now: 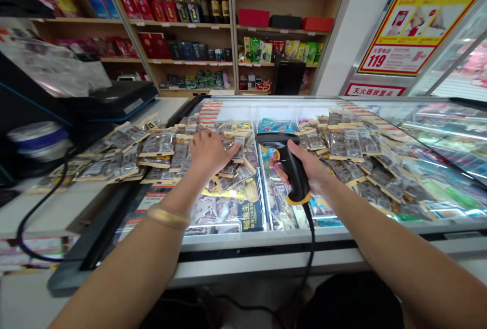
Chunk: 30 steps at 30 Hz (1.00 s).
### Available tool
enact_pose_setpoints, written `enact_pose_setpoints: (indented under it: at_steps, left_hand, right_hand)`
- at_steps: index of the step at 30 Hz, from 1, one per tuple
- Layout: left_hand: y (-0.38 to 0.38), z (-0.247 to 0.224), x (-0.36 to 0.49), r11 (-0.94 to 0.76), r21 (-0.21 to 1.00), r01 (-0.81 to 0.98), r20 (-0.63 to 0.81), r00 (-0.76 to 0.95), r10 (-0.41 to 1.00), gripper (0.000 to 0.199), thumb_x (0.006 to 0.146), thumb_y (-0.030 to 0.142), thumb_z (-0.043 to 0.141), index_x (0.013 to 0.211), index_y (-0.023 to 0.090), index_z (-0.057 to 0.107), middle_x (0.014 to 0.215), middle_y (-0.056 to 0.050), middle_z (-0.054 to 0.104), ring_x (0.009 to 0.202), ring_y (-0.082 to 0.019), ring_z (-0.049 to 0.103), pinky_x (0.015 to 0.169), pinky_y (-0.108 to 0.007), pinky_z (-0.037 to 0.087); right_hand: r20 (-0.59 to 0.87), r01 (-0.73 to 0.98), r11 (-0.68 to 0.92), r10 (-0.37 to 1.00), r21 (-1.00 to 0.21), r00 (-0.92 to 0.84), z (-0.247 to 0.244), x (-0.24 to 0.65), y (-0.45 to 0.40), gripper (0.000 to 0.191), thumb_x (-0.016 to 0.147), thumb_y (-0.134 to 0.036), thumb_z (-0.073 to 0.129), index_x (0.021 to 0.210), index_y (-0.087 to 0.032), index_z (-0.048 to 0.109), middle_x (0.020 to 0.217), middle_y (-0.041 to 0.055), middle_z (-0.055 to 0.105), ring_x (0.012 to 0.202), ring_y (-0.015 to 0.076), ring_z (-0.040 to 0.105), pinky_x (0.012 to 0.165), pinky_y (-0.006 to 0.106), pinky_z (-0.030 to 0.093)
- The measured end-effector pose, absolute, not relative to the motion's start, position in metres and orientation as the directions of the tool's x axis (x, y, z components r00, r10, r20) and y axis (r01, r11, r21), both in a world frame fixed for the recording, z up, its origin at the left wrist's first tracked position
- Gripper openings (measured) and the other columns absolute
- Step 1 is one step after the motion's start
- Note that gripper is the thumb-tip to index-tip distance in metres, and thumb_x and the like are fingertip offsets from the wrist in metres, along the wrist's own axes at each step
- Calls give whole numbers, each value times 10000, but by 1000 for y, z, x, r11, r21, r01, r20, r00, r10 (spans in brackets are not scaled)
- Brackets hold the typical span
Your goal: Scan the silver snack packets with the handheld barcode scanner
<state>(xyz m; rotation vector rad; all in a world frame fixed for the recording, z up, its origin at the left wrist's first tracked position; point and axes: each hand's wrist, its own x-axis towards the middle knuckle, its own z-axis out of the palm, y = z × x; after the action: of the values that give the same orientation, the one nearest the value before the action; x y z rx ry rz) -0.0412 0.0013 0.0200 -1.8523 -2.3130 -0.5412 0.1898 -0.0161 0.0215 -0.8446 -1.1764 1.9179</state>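
My right hand is wrapped around the handle of a black and yellow barcode scanner, whose head points left above the glass-topped freezer. A black cord runs down from the handle's base. My left hand lies palm down on the left pile of small clear snack packets, thumb stretched out to the right and fingers bent over the packets. Its fingertips are partly hidden, and I see nothing lifted in it. A second pile of similar packets lies right of the scanner, apart from my right hand.
Beneath the glass, the freezer holds colourful frozen packs in white baskets. A counter with a black device and a dark cable stands at left. Shelves with bottles and boxes line the back; a fire notice hangs at right.
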Motion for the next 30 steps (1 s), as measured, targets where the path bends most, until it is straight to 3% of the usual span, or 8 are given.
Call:
enact_pose_setpoints:
  at_steps: [3,6,9,12,14,17,30]
  left_hand:
    - [2,20,-43,89,328,941,387,-220,896,430,759,593,641,900,187,626,1197,-190,592,1218,-401,483,1034,-525,391]
    - [0,19,-42,-64,525,849,458,-218,862,302,799,491,632,858,199,583,999,-125,629,1056,-310,562,971,-465,453]
    - [-3,17,-37,-214,807,551,412,-265,872,253,856,439,570,962,210,573,829,-41,628,796,-195,602,783,-357,531]
    - [-7,17,-30,-185,966,181,229,-271,935,264,865,426,570,1039,228,547,820,-3,639,599,-125,576,549,-261,510]
    - [-10,18,-26,-113,992,53,123,-263,957,252,855,410,594,1024,233,538,833,7,648,528,-104,557,460,-230,476]
    - [-12,21,-23,-80,997,-10,75,-272,960,217,851,363,607,1011,230,543,824,14,654,495,-96,555,415,-213,462]
    - [-9,20,-24,-24,999,-39,11,-294,956,172,832,351,622,940,242,546,787,19,610,507,-107,557,413,-228,466]
  right_hand:
    - [-133,-236,-298,835,-925,-535,19,196,-19,510,755,-677,656,792,-168,637,701,39,656,406,85,477,395,233,425]
    - [-99,-240,-269,831,-933,-548,20,196,-21,516,745,-681,658,797,-168,642,718,46,661,416,86,477,407,237,431]
    - [-105,-211,-274,806,-938,-582,22,196,-24,542,723,-702,665,802,-167,649,674,45,648,421,96,485,401,232,427]
    - [-116,-186,-277,795,-943,-595,23,195,-28,568,654,-717,715,781,-167,648,687,40,654,408,88,490,387,221,421]
    - [-109,-168,-261,788,-950,-606,23,194,-29,561,658,-710,714,763,-164,638,671,42,653,404,91,494,383,218,417]
    - [-113,-126,-241,775,-962,-621,22,194,-30,557,720,-711,656,749,-155,632,564,40,607,399,107,497,378,212,400]
    - [-142,-79,-245,765,-966,-628,20,194,-29,557,703,-722,667,702,-165,633,499,19,577,380,105,487,381,214,423]
